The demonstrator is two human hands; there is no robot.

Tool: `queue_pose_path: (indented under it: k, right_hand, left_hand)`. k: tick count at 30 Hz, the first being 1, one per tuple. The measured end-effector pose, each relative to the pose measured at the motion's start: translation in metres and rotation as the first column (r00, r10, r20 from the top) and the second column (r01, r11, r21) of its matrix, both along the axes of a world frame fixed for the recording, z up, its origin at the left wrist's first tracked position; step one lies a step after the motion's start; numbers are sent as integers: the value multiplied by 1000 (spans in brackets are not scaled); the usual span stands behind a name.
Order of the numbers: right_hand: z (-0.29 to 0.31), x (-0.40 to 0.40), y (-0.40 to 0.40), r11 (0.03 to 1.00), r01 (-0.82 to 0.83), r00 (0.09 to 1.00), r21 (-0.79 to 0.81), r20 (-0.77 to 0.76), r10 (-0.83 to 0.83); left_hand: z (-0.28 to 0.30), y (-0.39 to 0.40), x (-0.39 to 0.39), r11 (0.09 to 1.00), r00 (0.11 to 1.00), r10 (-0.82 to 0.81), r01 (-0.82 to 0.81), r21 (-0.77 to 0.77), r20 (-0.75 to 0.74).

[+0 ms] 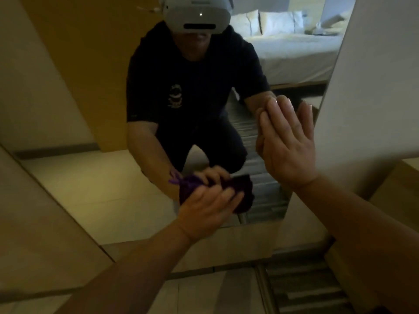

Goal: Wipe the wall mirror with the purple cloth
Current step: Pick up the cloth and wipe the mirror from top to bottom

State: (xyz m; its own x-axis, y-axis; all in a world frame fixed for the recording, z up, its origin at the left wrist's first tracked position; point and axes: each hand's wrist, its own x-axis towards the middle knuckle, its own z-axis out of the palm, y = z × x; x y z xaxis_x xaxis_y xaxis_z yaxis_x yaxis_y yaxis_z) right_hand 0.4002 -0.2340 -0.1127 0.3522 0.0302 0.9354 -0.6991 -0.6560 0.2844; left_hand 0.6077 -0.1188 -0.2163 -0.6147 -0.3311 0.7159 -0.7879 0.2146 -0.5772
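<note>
The wall mirror [95, 182] fills most of the view and runs down close to the floor. My left hand [208, 207] presses the bunched purple cloth [243, 196] against the glass near the mirror's lower right corner. Part of the cloth is hidden under my fingers. My right hand [288, 150] lies flat with fingers together against the glass beside the mirror's right edge, higher than the cloth. The glass reflects a crouching person in a dark shirt with a white headset, mirroring both hands.
A pale wall [367, 75] borders the mirror on the right. Below the mirror are a tan baseboard [192, 264] and a striped grey carpet [306, 288]. A bed with white pillows [283, 41] shows in the reflection.
</note>
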Motion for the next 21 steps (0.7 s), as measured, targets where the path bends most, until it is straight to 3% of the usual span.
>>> queue_pose_path:
  k: [4, 8, 10, 13, 15, 19, 21]
  right_hand:
    - [-1, 2, 0, 1000, 8, 1000, -5, 11, -8]
    - [4, -2, 9, 998, 42, 999, 49, -31, -40]
    - [9, -7, 17, 993, 42, 997, 113, -66, -35]
    - [19, -20, 32, 957, -51, 988, 287, -128, 91]
    - [24, -33, 41, 926, -131, 985, 355, -58, 161]
    - [41, -66, 34, 914, -81, 982, 397, 191, 4]
    - [50, -78, 20, 892, -6, 966, 451, 233, -111]
  left_hand:
    - [-93, 9, -1, 961, 987, -48, 4, 276, 152]
    - [-88, 19, -9, 909, 990, -42, -20, 417, 138]
    - [-73, 24, -9, 900, 998, -33, 5, 435, 56]
    - [-22, 23, -16, 947, 985, 10, 45, 318, -172]
    - [38, 16, -28, 985, 968, -25, 68, 161, -250]
    - [181, -15, -52, 985, 930, -84, 22, -173, -359]
    - [225, -29, -62, 972, 933, -37, -50, -230, -357]
